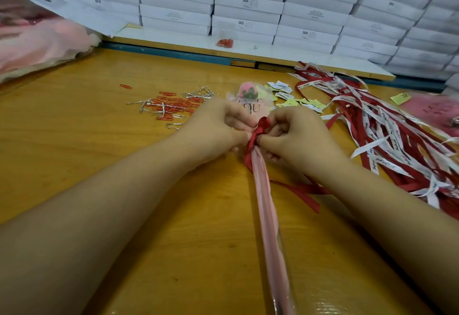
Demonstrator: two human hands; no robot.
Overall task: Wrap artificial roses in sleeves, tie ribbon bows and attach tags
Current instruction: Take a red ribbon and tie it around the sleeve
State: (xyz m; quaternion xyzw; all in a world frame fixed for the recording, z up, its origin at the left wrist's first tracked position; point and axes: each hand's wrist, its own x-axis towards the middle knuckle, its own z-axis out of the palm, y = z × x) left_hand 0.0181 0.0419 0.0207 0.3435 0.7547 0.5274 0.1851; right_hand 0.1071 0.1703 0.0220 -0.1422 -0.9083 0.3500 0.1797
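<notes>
A pink artificial rose [247, 90] lies in a clear printed sleeve [269, 227] along the middle of the wooden table, flower end away from me. A red ribbon [260, 127] is looped around the sleeve's neck, its loose tail [301, 191] trailing to the right. My left hand [221, 128] grips the sleeve and ribbon from the left. My right hand [290, 133] pinches the ribbon loop from the right. Both sets of fingers are curled at the knot, hiding part of it.
Red and white printed ribbons [387, 131] lie piled at the right. Small yellow and white tags [289, 96] sit behind my hands. Red paper clips and silver twist ties [171, 104] lie at the left. White boxes [248, 4] are stacked along the back. Pink sleeves [37, 41] lie far left.
</notes>
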